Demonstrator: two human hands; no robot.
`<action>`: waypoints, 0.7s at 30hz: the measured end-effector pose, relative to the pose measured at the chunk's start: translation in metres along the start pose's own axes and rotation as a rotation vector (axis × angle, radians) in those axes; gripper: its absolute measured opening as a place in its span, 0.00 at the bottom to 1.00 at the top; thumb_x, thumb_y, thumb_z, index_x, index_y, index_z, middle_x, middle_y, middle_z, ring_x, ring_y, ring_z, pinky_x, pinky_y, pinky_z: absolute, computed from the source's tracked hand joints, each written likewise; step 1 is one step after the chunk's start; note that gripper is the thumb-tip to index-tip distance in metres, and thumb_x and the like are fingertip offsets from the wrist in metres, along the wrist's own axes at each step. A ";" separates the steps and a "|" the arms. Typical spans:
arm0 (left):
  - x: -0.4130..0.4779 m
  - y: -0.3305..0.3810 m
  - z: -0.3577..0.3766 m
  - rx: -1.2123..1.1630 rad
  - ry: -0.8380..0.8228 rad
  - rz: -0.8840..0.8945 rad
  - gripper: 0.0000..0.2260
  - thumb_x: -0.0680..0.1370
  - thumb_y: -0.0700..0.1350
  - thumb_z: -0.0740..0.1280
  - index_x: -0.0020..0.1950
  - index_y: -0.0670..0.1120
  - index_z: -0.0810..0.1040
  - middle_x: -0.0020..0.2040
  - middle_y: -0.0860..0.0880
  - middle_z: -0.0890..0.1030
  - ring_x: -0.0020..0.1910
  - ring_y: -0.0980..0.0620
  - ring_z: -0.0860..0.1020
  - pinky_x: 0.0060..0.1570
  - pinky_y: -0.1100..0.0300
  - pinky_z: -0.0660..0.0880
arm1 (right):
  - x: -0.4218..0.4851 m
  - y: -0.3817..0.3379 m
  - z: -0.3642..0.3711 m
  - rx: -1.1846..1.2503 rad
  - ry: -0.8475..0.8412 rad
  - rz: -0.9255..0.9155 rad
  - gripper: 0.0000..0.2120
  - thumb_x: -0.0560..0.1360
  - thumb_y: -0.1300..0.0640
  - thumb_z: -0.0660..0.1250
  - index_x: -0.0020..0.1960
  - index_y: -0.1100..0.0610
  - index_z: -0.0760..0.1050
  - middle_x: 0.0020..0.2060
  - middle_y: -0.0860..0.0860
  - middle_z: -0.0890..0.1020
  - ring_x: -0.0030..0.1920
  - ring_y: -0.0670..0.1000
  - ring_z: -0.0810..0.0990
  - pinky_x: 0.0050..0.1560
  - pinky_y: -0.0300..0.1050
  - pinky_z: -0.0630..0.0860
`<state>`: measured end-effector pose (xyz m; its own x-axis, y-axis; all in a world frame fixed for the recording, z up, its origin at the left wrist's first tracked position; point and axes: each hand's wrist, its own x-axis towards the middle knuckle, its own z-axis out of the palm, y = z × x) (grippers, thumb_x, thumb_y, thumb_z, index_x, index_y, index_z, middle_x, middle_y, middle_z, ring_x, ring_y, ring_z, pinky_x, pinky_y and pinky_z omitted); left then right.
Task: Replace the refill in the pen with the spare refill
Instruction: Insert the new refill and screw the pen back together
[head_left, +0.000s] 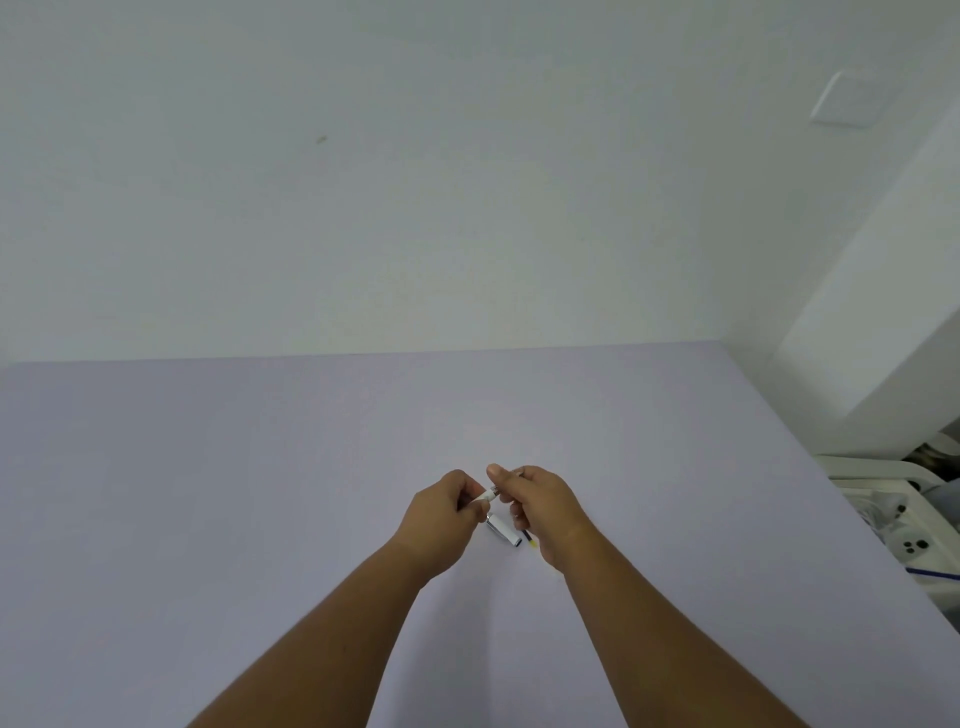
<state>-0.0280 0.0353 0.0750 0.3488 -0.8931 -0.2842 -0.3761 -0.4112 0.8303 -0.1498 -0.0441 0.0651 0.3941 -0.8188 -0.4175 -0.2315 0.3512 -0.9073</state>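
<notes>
Both your hands meet above the pale lilac table (260, 493): your left hand (441, 519) and right hand (540, 504) are each closed in a pinch on the slim white pen (487, 496) between them. Below them on the table lie a silver metal pen piece (503, 530) and a thin dark refill with a yellow tip (530, 538), just beside each other.
</notes>
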 end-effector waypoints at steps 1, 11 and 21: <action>0.000 0.000 0.001 0.000 0.004 0.002 0.05 0.77 0.45 0.63 0.41 0.51 0.74 0.47 0.42 0.82 0.37 0.51 0.73 0.36 0.61 0.70 | -0.001 0.000 0.000 0.026 -0.020 -0.009 0.10 0.72 0.49 0.70 0.40 0.56 0.78 0.37 0.51 0.78 0.31 0.47 0.70 0.34 0.40 0.71; 0.005 0.000 0.005 0.035 0.111 0.058 0.03 0.78 0.43 0.63 0.45 0.46 0.74 0.36 0.50 0.77 0.30 0.55 0.69 0.29 0.66 0.65 | 0.003 -0.007 0.003 0.038 0.033 0.024 0.09 0.72 0.52 0.71 0.41 0.58 0.81 0.31 0.51 0.75 0.28 0.48 0.70 0.33 0.40 0.71; 0.016 -0.012 0.004 -0.186 0.110 -0.089 0.04 0.78 0.46 0.63 0.51 0.52 0.75 0.42 0.52 0.81 0.38 0.54 0.76 0.36 0.64 0.72 | 0.026 -0.014 -0.013 -0.146 0.119 -0.019 0.11 0.73 0.45 0.66 0.40 0.51 0.78 0.42 0.49 0.82 0.37 0.48 0.74 0.46 0.46 0.76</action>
<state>-0.0214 0.0255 0.0592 0.4693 -0.8249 -0.3151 -0.1780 -0.4378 0.8813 -0.1475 -0.0764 0.0674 0.2937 -0.8756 -0.3835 -0.3550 0.2726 -0.8943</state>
